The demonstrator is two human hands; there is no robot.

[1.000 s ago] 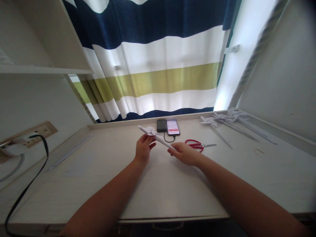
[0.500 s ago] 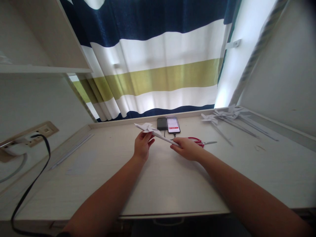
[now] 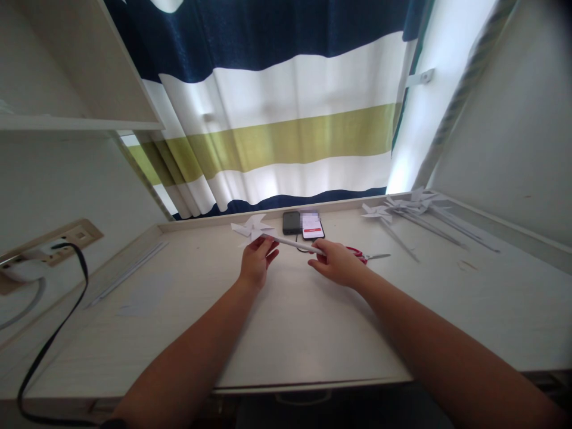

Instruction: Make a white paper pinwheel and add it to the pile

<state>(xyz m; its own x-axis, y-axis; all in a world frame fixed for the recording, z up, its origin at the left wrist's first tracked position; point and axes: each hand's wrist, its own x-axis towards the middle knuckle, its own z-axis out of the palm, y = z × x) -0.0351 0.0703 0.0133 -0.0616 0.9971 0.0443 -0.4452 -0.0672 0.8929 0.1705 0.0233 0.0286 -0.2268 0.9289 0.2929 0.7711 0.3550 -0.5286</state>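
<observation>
A white paper pinwheel [image 3: 252,227] on a rolled paper stick [image 3: 295,243] is held between my two hands above the desk. My left hand [image 3: 256,262] pinches it just below the pinwheel's blades, fingers closed. Around the lower end of the stick my right hand [image 3: 334,262] is closed. Red-handled scissors [image 3: 364,257] lie just beyond my right hand, their handles partly hidden by it.
At the back of the desk [image 3: 286,333] lie a phone [image 3: 311,226] and a black power bank [image 3: 292,223]. Several finished pinwheels [image 3: 378,212] rest at the back right. Paper sticks [image 3: 129,274] and a paper sheet [image 3: 145,295] lie left, near a black cable [image 3: 53,333].
The pinwheel has turned so its blades now face me more openly, and its head has shifted left. The stick lies flatter between my hands, which have barely moved.
</observation>
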